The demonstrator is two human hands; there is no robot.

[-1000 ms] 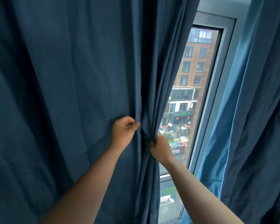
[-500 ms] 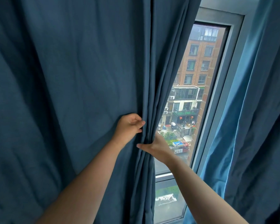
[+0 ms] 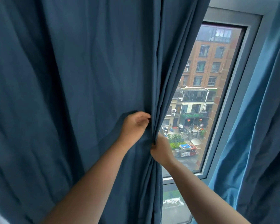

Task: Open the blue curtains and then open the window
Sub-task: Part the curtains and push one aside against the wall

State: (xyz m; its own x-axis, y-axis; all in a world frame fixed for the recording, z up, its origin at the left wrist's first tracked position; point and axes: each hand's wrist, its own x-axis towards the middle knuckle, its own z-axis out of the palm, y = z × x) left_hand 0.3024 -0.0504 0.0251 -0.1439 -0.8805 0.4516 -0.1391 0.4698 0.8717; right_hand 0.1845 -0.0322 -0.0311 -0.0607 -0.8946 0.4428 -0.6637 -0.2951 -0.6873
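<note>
The left curtain (image 3: pixel 71 94) hung over most of the window (image 3: pixel 208 97), its long axis vertical and its folds running straight down. Its free edge faced right, toward the strip of bare glass. The right curtain (image 3: pixel 257 126) hung bunched at the far side, clear of the pane.

The left grip (image 3: pixel 134 125) was clenched on a fold just inside that free edge. The right grip (image 3: pixel 162 148), just below and beside it, grasped the gathered edge itself — its fingers hidden behind the cloth.

The fabric looked soft, thick and fairly heavy, likely to drape and bunch rather than move as one sheet. Holding it at the edge and drawing it sideways to the left seemed right — not downward, which could strain the hanging. No window handle showed.
</note>
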